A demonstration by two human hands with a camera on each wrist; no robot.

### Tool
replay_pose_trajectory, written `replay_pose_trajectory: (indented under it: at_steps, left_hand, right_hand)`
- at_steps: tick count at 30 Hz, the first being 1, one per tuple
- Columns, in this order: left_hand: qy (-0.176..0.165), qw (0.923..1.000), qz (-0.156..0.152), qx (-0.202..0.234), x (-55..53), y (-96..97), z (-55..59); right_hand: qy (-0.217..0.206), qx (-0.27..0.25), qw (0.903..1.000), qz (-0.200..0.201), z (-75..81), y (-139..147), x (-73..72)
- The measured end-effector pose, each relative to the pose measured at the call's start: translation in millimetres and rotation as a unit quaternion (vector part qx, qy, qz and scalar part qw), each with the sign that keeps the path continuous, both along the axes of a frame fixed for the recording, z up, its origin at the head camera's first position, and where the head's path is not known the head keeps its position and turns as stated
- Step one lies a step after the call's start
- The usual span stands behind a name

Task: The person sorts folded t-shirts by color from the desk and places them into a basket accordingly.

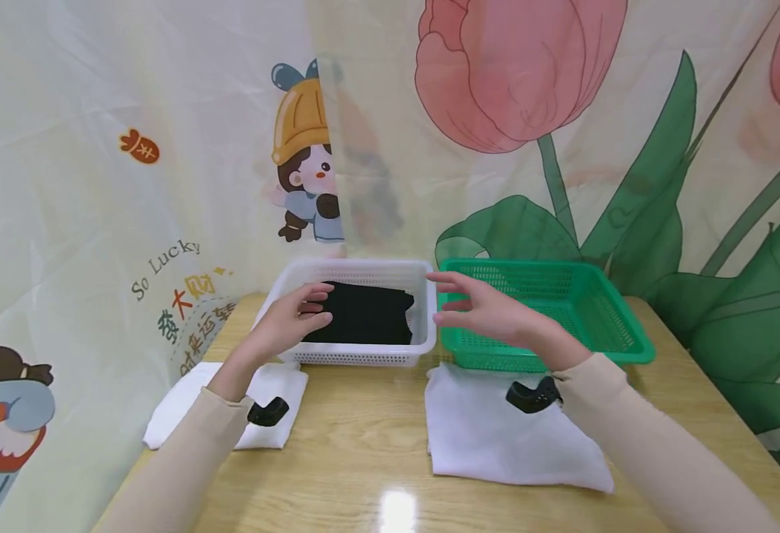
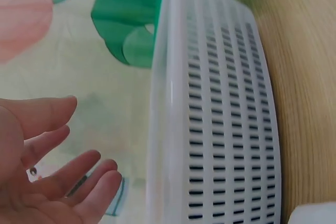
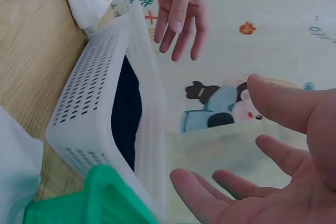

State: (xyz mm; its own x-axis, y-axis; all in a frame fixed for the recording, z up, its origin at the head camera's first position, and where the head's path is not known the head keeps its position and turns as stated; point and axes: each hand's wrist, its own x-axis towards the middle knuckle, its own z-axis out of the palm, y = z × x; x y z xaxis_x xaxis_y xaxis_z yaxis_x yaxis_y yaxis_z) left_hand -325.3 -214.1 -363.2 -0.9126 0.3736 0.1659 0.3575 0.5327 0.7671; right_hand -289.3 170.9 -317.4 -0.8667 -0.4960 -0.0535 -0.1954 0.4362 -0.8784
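Observation:
A folded black cloth (image 1: 366,314) lies inside the white plastic basket (image 1: 356,355). My left hand (image 1: 291,318) hovers over the left side of this basket, fingers apart and holding nothing. Past the basket's right rim, my right hand (image 1: 486,307) hangs in the air in front of the green basket (image 1: 630,326), its fingers spread and relaxed. In the left wrist view the left hand (image 2: 63,171) is beside the perforated basket wall. The right wrist view shows the right hand (image 3: 262,177) with nothing between thumb and fingers.
A folded white cloth (image 1: 272,414) lies on the wooden table (image 1: 350,429) at the left. Another white cloth (image 1: 496,444) is spread in front of the green basket. Behind the table hangs a printed curtain (image 1: 390,185) with tulips and cartoon figures.

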Motion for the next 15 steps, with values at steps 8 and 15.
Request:
replay_pose_trajectory:
  at_steps: [8, 15]
  left_hand:
    - [-0.007, 0.9964, -0.052, 0.067, 39.8, 25.1, -2.2]
    - [-0.025, 0.9928, -0.087, 0.079, 68.5, 52.3, -24.4]
  right_hand:
    - [0.037, -0.008, 0.9991, -0.017, -8.3, 69.1, 49.3]
    - [0.037, -0.009, 0.9984, -0.043, -38.5, 122.7, 82.8]
